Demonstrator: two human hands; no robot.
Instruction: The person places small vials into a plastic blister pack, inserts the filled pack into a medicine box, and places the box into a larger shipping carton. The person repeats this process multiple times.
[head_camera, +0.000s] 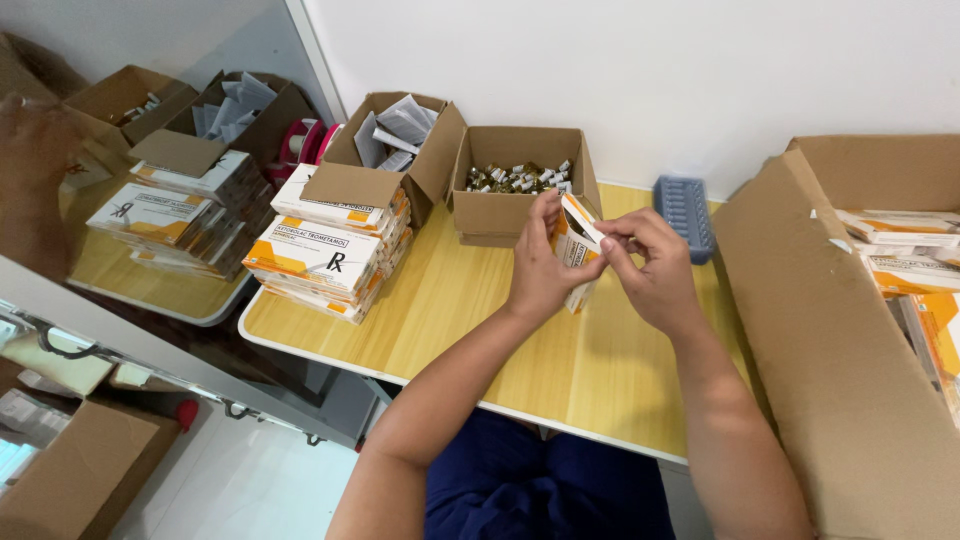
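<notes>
My pale wooden tabletop carries a stack of white-and-orange cartons at its left end, two open cardboard boxes along the wall, a blue tray beside them, and a large cardboard box on the right.
</notes>
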